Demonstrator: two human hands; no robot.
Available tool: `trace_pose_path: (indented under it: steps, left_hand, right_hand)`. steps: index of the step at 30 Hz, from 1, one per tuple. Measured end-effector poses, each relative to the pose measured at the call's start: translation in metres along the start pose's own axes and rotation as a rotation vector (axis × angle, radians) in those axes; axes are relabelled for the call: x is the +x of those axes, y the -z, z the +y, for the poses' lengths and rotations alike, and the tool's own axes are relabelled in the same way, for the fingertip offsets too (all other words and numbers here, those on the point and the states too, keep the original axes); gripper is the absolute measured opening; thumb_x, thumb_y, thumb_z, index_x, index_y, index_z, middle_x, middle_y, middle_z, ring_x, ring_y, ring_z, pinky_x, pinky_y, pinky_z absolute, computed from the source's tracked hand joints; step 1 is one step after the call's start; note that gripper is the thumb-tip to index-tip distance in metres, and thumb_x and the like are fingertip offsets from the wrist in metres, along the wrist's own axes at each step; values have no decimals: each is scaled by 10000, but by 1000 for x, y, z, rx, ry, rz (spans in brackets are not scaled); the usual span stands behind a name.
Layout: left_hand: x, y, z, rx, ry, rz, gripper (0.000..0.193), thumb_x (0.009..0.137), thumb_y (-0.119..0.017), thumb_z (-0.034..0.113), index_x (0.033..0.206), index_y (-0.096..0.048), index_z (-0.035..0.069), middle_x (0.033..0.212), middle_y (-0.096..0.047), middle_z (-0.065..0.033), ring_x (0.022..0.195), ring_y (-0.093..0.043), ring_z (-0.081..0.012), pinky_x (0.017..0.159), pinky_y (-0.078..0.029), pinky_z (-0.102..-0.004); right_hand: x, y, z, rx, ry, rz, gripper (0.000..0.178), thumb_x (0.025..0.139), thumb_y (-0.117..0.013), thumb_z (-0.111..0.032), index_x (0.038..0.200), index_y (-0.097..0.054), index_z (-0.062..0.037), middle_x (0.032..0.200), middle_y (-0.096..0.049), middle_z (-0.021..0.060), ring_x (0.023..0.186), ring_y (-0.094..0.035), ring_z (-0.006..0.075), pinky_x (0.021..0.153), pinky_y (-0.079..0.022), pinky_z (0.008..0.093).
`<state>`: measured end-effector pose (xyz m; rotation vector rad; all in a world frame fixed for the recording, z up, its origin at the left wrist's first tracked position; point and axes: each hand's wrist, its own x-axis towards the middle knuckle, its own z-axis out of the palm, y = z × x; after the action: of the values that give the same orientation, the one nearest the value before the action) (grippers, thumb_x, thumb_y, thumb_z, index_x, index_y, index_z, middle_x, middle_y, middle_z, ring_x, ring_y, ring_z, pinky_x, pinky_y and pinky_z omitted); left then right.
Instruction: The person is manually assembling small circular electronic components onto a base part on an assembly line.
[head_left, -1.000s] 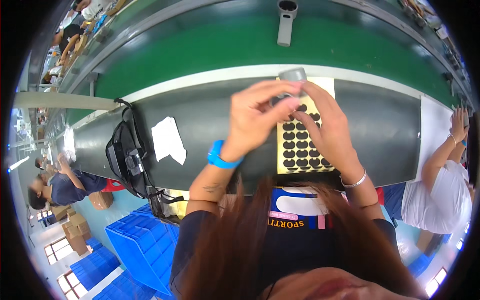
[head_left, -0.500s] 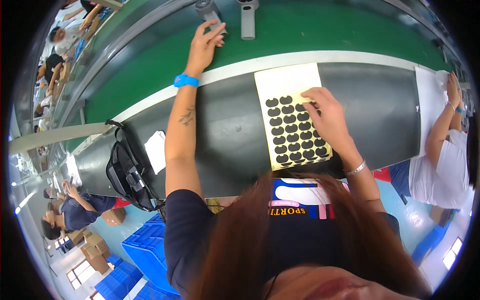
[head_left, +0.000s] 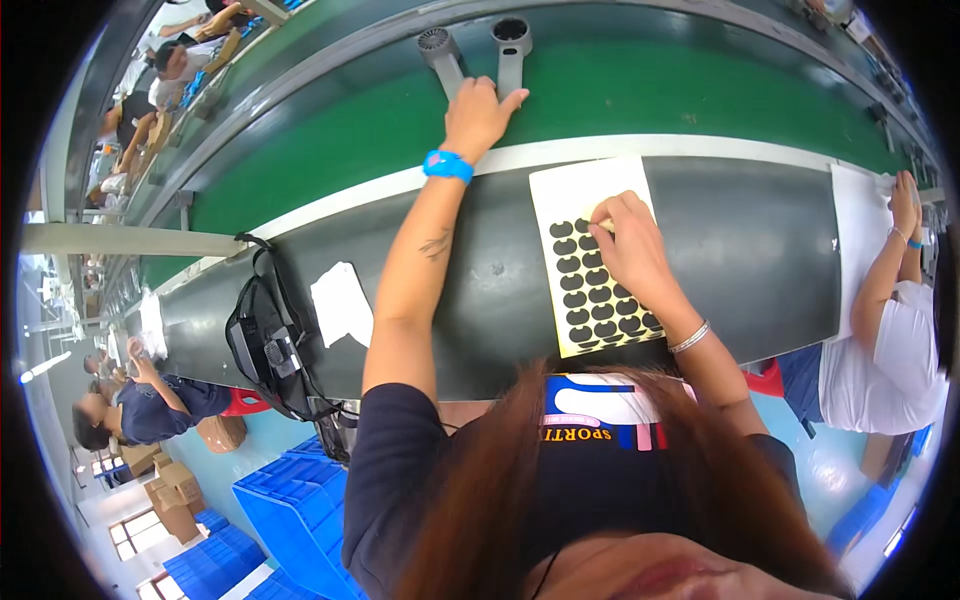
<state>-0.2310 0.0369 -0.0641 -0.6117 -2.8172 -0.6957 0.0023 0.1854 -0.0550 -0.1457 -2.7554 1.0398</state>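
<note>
My left hand [head_left: 478, 112], with a blue band on the wrist, reaches far out over the green conveyor belt [head_left: 330, 150] and rests on the handle of a grey hand-held fan [head_left: 508, 55]; a second grey fan [head_left: 442, 55] lies just left of it. My right hand [head_left: 625, 245] lies on a pale yellow sheet [head_left: 585, 195] covered with several black round stickers [head_left: 580, 300], fingertips pinched at a sticker near the sheet's upper rows. The sheet rests on the dark grey worktop [head_left: 740, 240].
A black bag [head_left: 265, 345] and a white paper piece [head_left: 342, 303] lie on the worktop at my left. Another person [head_left: 880, 330] in white works at the right over a white sheet [head_left: 858, 230]. Blue crates [head_left: 290, 510] stand below; other people sit at the far left.
My left hand left the sticker sheet, carried a grey fan out to the belt and now rests on it beside another fan. My right hand stayed on the sheet, shifting up it.
</note>
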Motion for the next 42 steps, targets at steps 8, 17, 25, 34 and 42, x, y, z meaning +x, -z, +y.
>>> trace_pose_path:
  steps: [8, 17, 25, 34, 42]
  left_hand:
    - [28, 42, 5, -451, -17, 413, 390, 750, -767, 280, 1007, -681, 1, 852, -676, -114, 752, -608, -181, 685, -490, -316]
    - [-110, 123, 99, -634, -597, 342, 562, 701, -769, -26, 1210, -532, -46, 1048, -676, -145, 1000, -645, -222, 883, -506, -331]
    - [-166, 76, 101, -758, -356, 120, 438, 633, -780, -15, 1054, -664, 19, 1070, -679, -122, 997, -645, -247, 865, -506, -346]
    - [-178, 82, 112, -879, -181, 43, 446, 597, -707, -111, 1020, -697, 31, 1098, -653, -112, 807, -618, -140, 624, -502, -236]
    - [-185, 80, 113, -1079, -85, -55, 452, 682, -678, -130, 1106, -670, 28, 1147, -628, -121, 792, -667, -133, 685, -578, -246]
  right_hand:
    - [4, 5, 11, 256, -19, -90, 110, 898, -561, -67, 972, -487, -33, 975, -522, 121, 806, -596, 262, 703, -478, 352]
    - [-12, 28, 10, 490, -53, 117, 63, 894, -558, -14, 942, -516, -15, 846, -554, 61, 784, -547, 129, 734, -455, 272]
    - [-39, 91, -34, 680, 16, 201, 340, 857, -578, 52, 1161, -440, -12, 897, -562, 51, 904, -540, 140, 860, -414, 269]
    - [-38, 85, -56, 770, 73, 53, 440, 819, -584, 111, 1185, -383, -27, 889, -579, 67, 1030, -590, 199, 912, -430, 321]
    - [-35, 87, -62, 726, 20, -21, 404, 815, -569, 128, 1136, -384, -33, 916, -570, 71, 1008, -610, 187, 866, -466, 296]
